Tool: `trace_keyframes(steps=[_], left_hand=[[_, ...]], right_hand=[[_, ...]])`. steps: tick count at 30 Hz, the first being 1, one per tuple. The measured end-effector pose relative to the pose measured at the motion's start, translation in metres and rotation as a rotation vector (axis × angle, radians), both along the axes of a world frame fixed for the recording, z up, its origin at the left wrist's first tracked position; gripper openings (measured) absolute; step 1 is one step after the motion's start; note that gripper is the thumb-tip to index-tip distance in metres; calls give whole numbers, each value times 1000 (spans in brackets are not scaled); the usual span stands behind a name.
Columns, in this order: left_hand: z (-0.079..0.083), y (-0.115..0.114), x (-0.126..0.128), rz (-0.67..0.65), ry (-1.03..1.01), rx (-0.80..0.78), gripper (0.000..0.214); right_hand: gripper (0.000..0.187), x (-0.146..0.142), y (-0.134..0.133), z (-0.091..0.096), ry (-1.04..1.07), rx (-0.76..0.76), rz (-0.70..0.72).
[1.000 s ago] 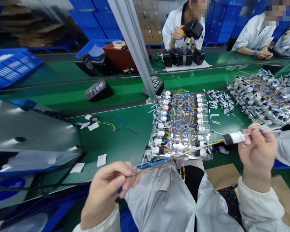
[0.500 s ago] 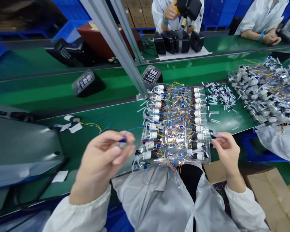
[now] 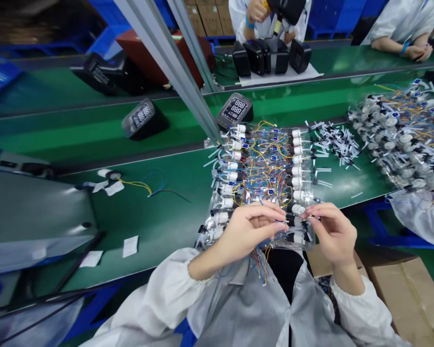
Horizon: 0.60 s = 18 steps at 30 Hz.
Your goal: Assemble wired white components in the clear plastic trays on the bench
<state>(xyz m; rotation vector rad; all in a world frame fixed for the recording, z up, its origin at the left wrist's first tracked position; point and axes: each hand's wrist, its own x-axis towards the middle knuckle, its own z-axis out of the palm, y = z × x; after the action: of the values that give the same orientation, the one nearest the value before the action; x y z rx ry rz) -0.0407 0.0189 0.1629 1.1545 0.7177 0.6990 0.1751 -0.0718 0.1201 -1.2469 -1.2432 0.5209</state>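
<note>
Honestly, the left hand [image 3: 251,226] and right hand [image 3: 333,234] have fingers nearly pinched, can't tell on what, and the white-and-black plastic cylinder [image 3: 296,209] beside the right fingers looks light, slick, so grab its body.

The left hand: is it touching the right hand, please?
Apart; the head view shows a gap between the left hand and the right hand.

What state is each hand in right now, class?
Left hand: fingertips close together; any hold cannot be told.
Right hand: fingertips bunched by a white cylinder; any hold cannot be told.
</note>
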Motion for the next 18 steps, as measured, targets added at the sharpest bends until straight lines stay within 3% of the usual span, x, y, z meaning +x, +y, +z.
trace_keyframes(steps=[6,12,15,18], left_hand=[[-21,2,11,81,18,70,17],[-30,-1,14,71,-4,61,19],[-31,-1,14,84,35,211,13],[-33,-1,12,120,104,511,11]], right_hand=[[20,-12,14,7,-59,-10,174],[11,-22,17,2,64,-42,130],[13,-25,16,-2,121,-32,109],[18,-25,15,-6,149,-25,110]])
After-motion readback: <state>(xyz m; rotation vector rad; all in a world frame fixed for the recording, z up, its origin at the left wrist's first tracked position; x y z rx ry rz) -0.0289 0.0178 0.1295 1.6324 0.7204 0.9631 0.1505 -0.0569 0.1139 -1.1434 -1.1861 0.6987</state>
